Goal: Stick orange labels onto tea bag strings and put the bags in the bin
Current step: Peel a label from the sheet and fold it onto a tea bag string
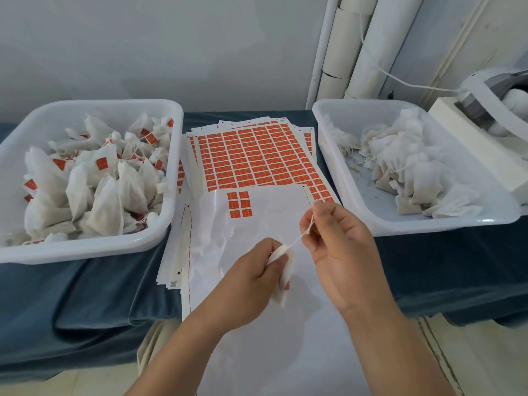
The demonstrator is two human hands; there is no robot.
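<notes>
The left hand [251,278] grips a white tea bag [283,277] while the right hand [340,247] pinches its string [303,234] taut between them, both above the peeled part of a label sheet [257,247]. Just beyond the hands lie rows of orange labels [257,158] on the blue-covered surface [85,295]. Far left sits the bin [91,250] of labelled bags, far right a tray [371,221] of plain ones.

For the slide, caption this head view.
Left hand holds a white tea bag while the right hand pulls its string taut over orange label sheets.
</notes>
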